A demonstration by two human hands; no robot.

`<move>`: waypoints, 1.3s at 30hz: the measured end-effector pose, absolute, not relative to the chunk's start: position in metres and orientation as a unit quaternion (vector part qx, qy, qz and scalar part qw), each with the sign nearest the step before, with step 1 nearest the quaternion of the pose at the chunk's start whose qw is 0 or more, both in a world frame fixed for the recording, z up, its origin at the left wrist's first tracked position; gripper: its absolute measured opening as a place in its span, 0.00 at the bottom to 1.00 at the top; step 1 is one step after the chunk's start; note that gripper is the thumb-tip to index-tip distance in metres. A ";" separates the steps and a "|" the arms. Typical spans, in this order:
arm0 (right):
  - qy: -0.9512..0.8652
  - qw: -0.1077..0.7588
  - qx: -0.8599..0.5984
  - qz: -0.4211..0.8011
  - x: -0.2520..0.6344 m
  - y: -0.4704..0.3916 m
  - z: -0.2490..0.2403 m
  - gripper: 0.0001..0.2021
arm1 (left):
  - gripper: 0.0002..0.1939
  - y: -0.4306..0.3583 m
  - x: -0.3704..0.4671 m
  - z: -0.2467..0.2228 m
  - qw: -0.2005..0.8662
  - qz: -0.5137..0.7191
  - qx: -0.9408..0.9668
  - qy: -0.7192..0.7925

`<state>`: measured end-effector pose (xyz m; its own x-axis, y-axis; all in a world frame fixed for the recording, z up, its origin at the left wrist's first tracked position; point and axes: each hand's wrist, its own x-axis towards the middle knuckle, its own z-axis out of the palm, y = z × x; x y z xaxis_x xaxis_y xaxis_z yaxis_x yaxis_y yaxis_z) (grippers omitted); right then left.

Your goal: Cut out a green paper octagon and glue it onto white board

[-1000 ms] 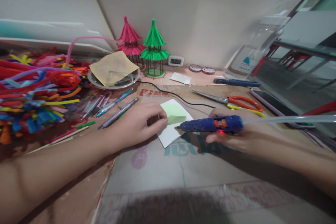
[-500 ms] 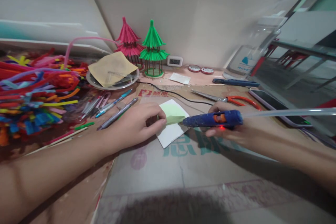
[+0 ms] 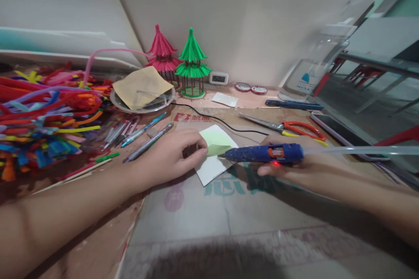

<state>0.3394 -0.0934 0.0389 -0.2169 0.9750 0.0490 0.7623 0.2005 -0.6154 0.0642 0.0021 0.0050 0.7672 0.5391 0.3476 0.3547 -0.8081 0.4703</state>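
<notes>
My left hand (image 3: 183,152) pinches the near-left edge of a light green sheet of paper (image 3: 216,136), part of which is lifted and folded over. Beneath it lies a white card (image 3: 209,172), flat on the cardboard. In my right hand (image 3: 278,168) is a blue hot glue gun (image 3: 258,153) with a red light on. Its nozzle is over the white card, close to the raised green edge; whether it touches cannot be seen. A long clear glue stick (image 3: 353,150) sticks out of its rear. My right fingers are partly hidden behind the gun.
A heap of colourful pipe cleaners (image 3: 49,117) and several pens (image 3: 144,128) lie left. Red and green pagoda models (image 3: 193,67) stand behind, beside a small clock (image 3: 218,78). Orange-handled scissors (image 3: 303,128), a box cutter (image 3: 293,104), a phone (image 3: 340,133) and a bottle (image 3: 304,74) are right.
The glue gun has moved slightly left and down, bringing its nozzle lower beside the green paper's raised edge. My left hand keeps its pinch. The view has shifted slightly.
</notes>
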 end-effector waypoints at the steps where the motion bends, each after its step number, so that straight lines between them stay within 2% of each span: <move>1: -0.742 0.225 -0.582 0.245 0.339 -0.093 0.038 0.15 | 0.07 0.002 0.064 0.005 0.190 0.238 0.921 0.242; 9: -0.724 0.246 -0.597 0.244 0.342 -0.093 0.039 0.15 | 0.04 0.007 0.059 0.009 0.114 0.229 0.935 0.246; 17: -0.741 0.206 -0.591 0.244 0.331 -0.093 0.040 0.13 | 0.04 0.005 0.061 0.008 0.121 0.221 0.933 0.257; 26: -0.773 0.146 -0.606 0.116 0.326 -0.093 0.047 0.11 | 0.03 0.007 0.061 0.005 0.137 0.224 0.930 0.256; 39: -0.733 0.144 -0.656 0.106 0.340 -0.087 0.045 0.15 | 0.06 0.005 0.060 0.006 0.113 0.188 0.945 0.242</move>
